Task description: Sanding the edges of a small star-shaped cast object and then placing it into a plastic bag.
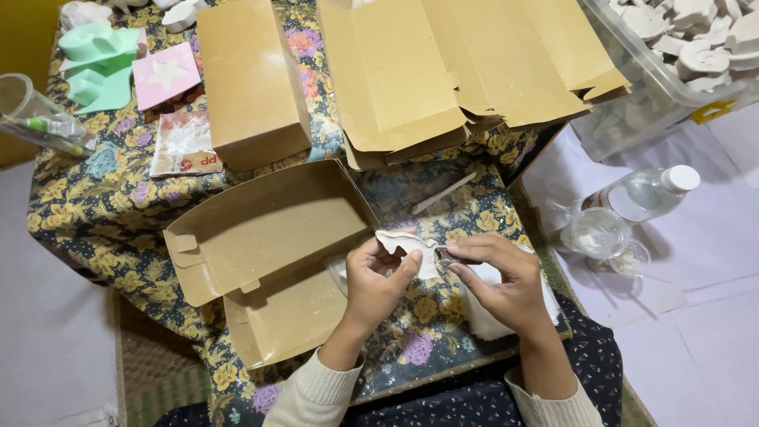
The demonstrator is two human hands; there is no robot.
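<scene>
Gripping a white plaster shape [407, 247] from its left side, the left hand [378, 283] had its thumb and fingers closed on the piece. The right hand [506, 281] pinched a small dark tool [445, 257] against the shape's right edge, fingers closed on it. The shape hung just above the floral cloth [111, 209], at the near edge of the table. White padding [484, 316] lay under the right hand. Just left of the hands lay an open brown box [269, 261], its lid flap thrown back and its inside bare. Beyond the hands a thin pale stick [444, 193] rested on the cloth.

Farther back stood a closed brown box [251, 79], and to its right a stack of flat unfolded boxes [443, 67]. A small printed packet [183, 142] lay left of the closed box, with a pink star mould [164, 74] and green moulds [99, 63] behind it. A clear cup [32, 111] with pens sat at the far left edge.

Off the table to the right, a clear bottle [632, 202] lay on the white floor, and a clear tub [656, 71] of white plaster shapes stood at the far right.
</scene>
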